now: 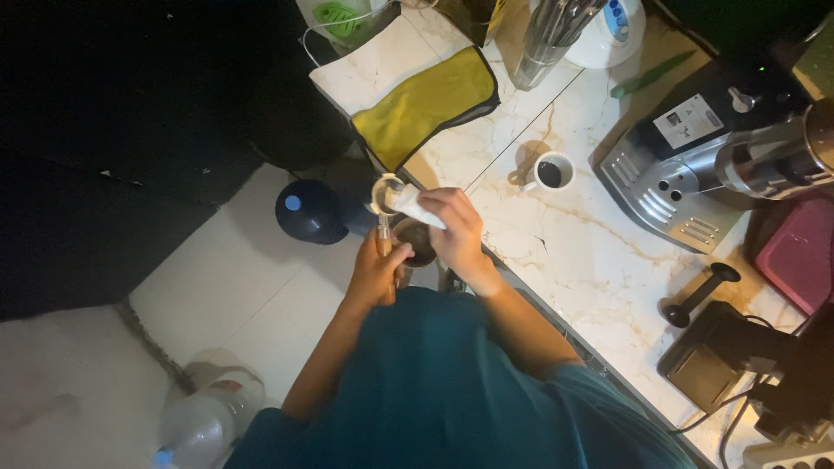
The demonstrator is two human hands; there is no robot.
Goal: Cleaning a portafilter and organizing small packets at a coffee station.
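Observation:
My left hand (375,271) grips the wooden handle of a portafilter (385,195), held out past the counter edge with its round metal basket pointing away from me. My right hand (456,227) holds a white cloth (413,207) pressed against the basket rim. Just under my hands sits a dark round container (418,241); what is in it I cannot make out. A small white cup (551,171) with dark coffee stands on the marble counter (521,226) to the right of my hands.
A yellow cloth (426,102) lies on the counter's far end. An espresso machine (695,161) stands at right, a black tamper (695,295) and a black scale (708,365) near me. A dark round bin (308,211) and plastic water bottles (204,417) are on the floor.

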